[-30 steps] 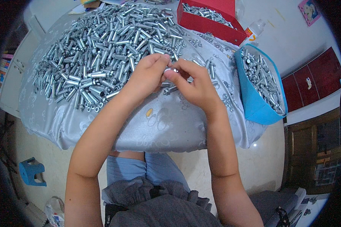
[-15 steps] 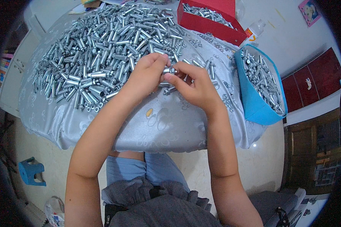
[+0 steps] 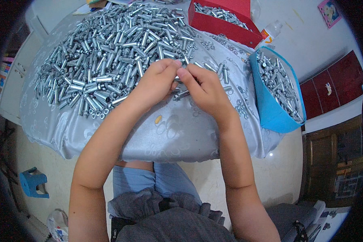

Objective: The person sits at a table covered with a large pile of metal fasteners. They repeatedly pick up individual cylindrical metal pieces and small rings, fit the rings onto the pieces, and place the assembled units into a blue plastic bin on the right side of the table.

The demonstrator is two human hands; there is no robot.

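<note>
My left hand [image 3: 160, 80] and my right hand [image 3: 205, 89] meet over the near side of a big heap of silver sleeve anchor bolts [image 3: 109, 52]. Both are closed, fingertips together, around one sleeve anchor bolt [image 3: 177, 78]; most of it is hidden by the fingers and only a sliver of shiny metal shows. Just below the fingertips another anchor bolt [image 3: 183, 95] lies on the grey satin tablecloth [image 3: 169, 137]. Small loose nuts [image 3: 242, 108] are scattered to the right of my right hand.
A blue bin [image 3: 276, 121] full of bolts stands at the table's right edge. Behind it are a red box [image 3: 226, 30] holding more bolts and a clear plastic bottle [image 3: 271, 31]. A yellowish oval bit [image 3: 158, 119] lies near the front. A blue stool [image 3: 33, 183] stands on the floor at left.
My right thumb and fingers have moved up and closed in against the left fingertips, covering the bolt that showed between the hands before. The heap and containers look the same.
</note>
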